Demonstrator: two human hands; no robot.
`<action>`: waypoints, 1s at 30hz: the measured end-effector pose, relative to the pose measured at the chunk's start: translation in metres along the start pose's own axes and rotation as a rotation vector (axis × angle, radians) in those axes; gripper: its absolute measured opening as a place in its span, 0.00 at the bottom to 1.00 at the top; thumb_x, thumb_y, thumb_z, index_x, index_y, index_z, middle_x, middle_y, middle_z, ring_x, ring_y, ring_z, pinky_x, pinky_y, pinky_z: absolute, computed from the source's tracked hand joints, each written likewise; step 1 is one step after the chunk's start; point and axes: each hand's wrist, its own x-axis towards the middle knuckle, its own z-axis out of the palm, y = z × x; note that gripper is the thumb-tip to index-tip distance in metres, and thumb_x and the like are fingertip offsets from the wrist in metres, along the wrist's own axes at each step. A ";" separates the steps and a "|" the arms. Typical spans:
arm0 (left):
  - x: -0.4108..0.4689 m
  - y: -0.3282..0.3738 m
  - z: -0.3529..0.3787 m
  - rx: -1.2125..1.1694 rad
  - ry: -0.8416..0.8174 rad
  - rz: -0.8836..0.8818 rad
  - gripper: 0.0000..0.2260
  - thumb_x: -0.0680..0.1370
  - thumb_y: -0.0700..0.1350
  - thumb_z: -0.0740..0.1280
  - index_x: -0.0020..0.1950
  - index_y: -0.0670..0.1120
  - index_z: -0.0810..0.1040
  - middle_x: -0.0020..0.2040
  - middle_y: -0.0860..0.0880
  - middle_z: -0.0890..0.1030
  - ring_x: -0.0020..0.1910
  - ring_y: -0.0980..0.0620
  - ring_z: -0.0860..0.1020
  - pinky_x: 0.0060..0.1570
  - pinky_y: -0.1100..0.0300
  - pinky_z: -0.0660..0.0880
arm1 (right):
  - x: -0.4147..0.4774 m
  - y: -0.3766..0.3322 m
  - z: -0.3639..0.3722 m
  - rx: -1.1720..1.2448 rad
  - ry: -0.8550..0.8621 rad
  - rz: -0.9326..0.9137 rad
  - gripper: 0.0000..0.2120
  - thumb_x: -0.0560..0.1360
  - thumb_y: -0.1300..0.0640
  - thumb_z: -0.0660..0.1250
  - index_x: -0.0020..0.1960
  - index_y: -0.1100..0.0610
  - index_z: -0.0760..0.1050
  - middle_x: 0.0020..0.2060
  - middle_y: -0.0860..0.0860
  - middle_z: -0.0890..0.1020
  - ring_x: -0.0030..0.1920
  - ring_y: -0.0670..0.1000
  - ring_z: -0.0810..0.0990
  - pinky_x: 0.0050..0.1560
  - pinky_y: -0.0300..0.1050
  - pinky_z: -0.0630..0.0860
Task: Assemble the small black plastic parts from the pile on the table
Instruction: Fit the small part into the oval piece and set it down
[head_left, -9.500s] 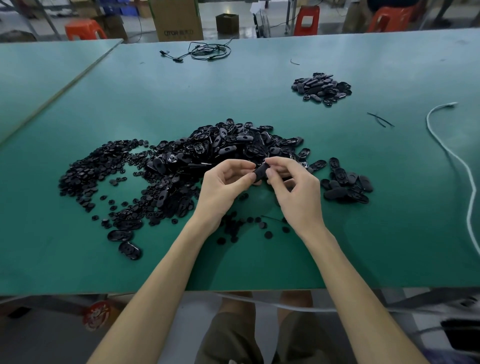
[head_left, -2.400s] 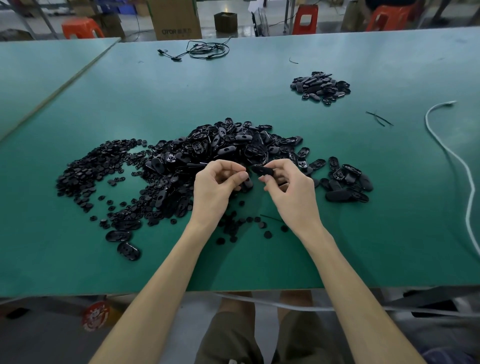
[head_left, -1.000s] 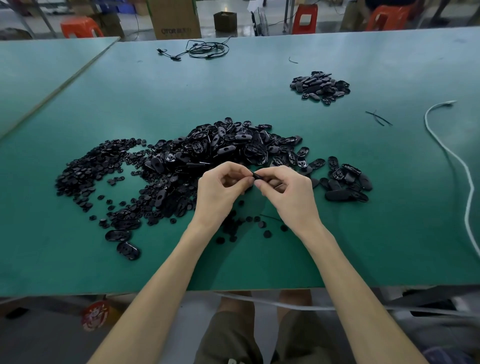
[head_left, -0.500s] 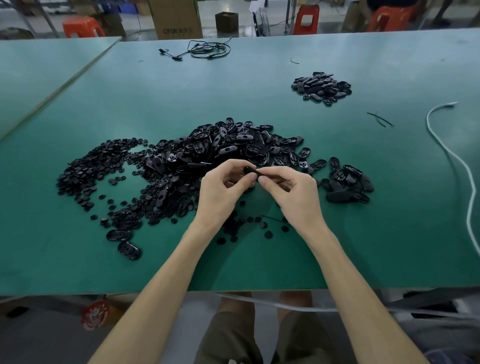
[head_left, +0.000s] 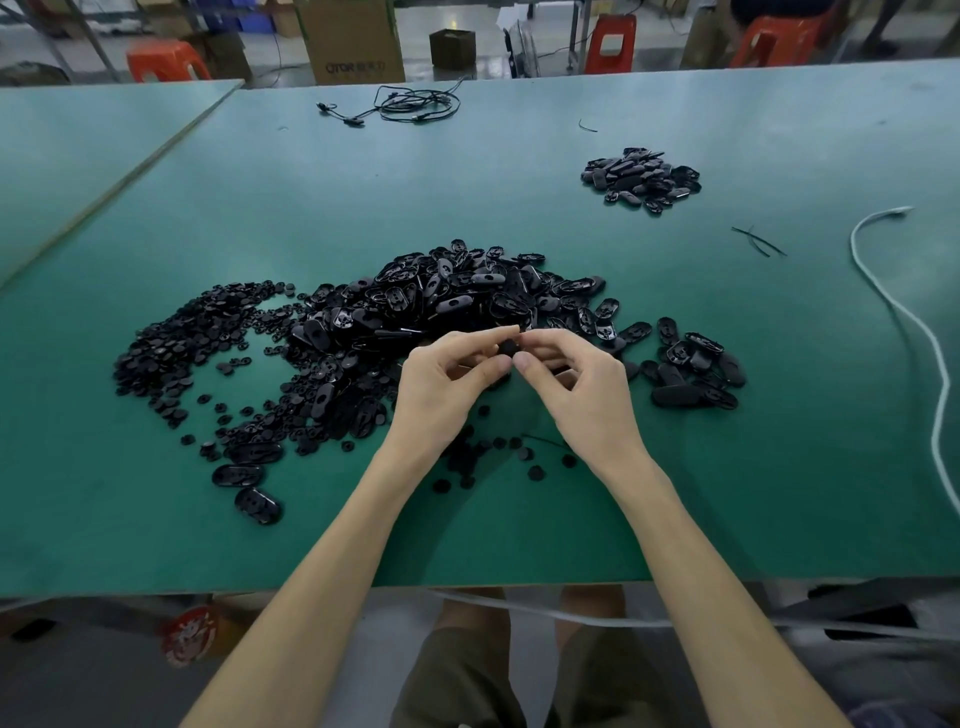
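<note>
Sitting at the centre of the frame, a small black part (head_left: 508, 347) is pinched from both sides. The left hand (head_left: 447, 384) closes its thumb and curled fingers on the part's left side, and the right hand (head_left: 582, 395) nips its right side between thumb and forefinger. The part lies just where the two sets of fingertips meet and is mostly hidden by them. Both hands are at the near edge of the big pile (head_left: 441, 301) of oval black pieces on the green table (head_left: 519, 530). Loose round discs (head_left: 498, 457) lie between the wrists, a wide spread of discs (head_left: 197, 332) fills the middle left, a small cluster (head_left: 696, 369) sits right of the right hand, and another heap (head_left: 641, 179) lies upper right.
</note>
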 end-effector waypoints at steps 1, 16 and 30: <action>0.000 0.000 0.001 0.003 -0.007 -0.006 0.15 0.77 0.38 0.76 0.63 0.48 0.85 0.48 0.46 0.85 0.46 0.54 0.82 0.53 0.61 0.79 | 0.000 0.000 0.000 0.001 0.001 -0.001 0.06 0.80 0.57 0.73 0.56 0.51 0.84 0.46 0.41 0.86 0.49 0.43 0.84 0.52 0.39 0.80; 0.000 -0.002 0.001 -0.005 -0.046 0.011 0.10 0.79 0.33 0.72 0.58 0.43 0.86 0.51 0.50 0.88 0.52 0.52 0.86 0.54 0.58 0.81 | -0.001 -0.002 -0.002 0.029 0.015 0.004 0.07 0.79 0.59 0.74 0.48 0.47 0.82 0.39 0.42 0.86 0.42 0.46 0.85 0.48 0.38 0.81; -0.002 0.003 0.004 0.113 -0.021 0.056 0.14 0.78 0.29 0.68 0.56 0.44 0.86 0.53 0.48 0.86 0.51 0.52 0.84 0.56 0.57 0.81 | -0.001 -0.002 -0.001 0.016 -0.033 0.044 0.02 0.78 0.57 0.75 0.48 0.51 0.83 0.40 0.44 0.86 0.43 0.46 0.84 0.51 0.48 0.82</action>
